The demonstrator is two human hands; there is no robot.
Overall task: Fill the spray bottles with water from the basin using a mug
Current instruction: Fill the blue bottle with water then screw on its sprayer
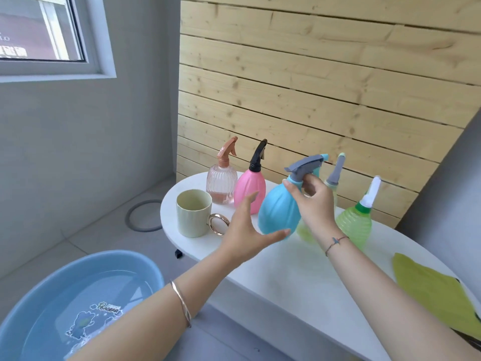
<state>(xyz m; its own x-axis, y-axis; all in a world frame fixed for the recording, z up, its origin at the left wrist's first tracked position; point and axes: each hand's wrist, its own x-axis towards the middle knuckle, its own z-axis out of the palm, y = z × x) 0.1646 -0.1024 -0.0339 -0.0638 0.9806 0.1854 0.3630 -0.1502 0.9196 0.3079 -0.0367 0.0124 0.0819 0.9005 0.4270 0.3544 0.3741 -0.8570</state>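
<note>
A light blue spray bottle [277,209] with a grey trigger head is tilted above the white table [286,272]. My right hand [313,201] grips its neck just under the head. Beside the bottle's lower left, my left hand [247,230] is spread open, fingertips close to the body; contact is unclear. A pale green mug [193,217] with a gold ring handle stands to the left on the table. The blue basin [78,303] of water sits on the floor at lower left.
A clear pink bottle [221,186] and a pink bottle with black head [250,190] stand at the back. Two green bottles [354,225] stand to the right, one partly hidden behind my right hand. A green cloth [432,290] lies at the table's right end. A wooden wall runs behind.
</note>
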